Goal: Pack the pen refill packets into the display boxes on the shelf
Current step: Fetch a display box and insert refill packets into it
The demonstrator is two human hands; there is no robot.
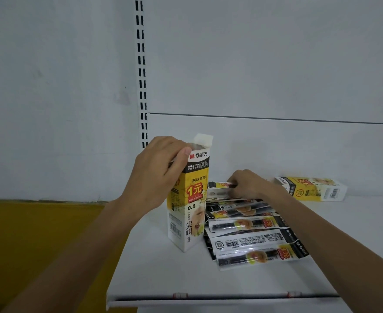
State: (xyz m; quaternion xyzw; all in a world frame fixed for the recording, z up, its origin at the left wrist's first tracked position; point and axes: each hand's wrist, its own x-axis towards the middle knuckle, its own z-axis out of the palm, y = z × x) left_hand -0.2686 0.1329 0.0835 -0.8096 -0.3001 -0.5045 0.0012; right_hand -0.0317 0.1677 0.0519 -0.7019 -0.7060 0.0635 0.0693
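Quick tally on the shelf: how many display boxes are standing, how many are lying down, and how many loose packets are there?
Standing box: 1
Box lying down: 1
Loose packets: overlapping pile, no exact count
Total boxes: 2

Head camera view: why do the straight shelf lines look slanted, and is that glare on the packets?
In the head view, the wide lens bends the shelf edge and tilts the slotted rail; the plastic packets catch white glare; lighting is soft, shadows faint.
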